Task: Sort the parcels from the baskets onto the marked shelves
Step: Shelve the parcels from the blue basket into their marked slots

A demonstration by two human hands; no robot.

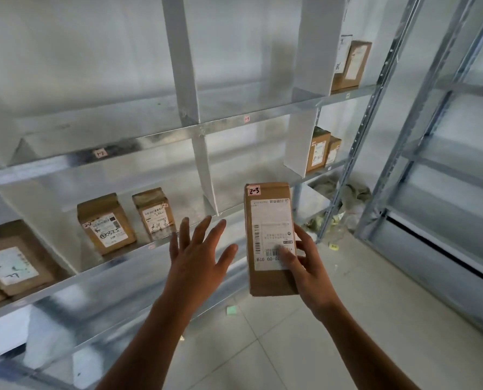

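**Midway: one parcel in hand, several already shelved**

Currently, the parcel (271, 239), a tall brown carton with a white shipping label and a small handwritten tag reading "2-3" at its top corner, is held upright in the air in front of the shelving, right of centre. The right hand (305, 266) pinches it from the right side, thumb pressed on the label and fingers hidden behind the carton. The left hand (199, 256) is empty, fingers spread wide, just left of the parcel and not touching it.

Beyond, the middle shelf (74, 277) already carries two standing cartons (128, 220) in one bay and a larger flat parcel (12, 260) at far left. Further right, past the white dividers (206, 175), two more cartons (322, 149) stand in the far bay, and others (351, 64) on the shelf above. Small tags (99, 153) mark the upper shelf edge. The bay between the dividers appears empty; it is probably the "2-3" bay. No baskets are in view, so the number of parcels remaining cannot be told.
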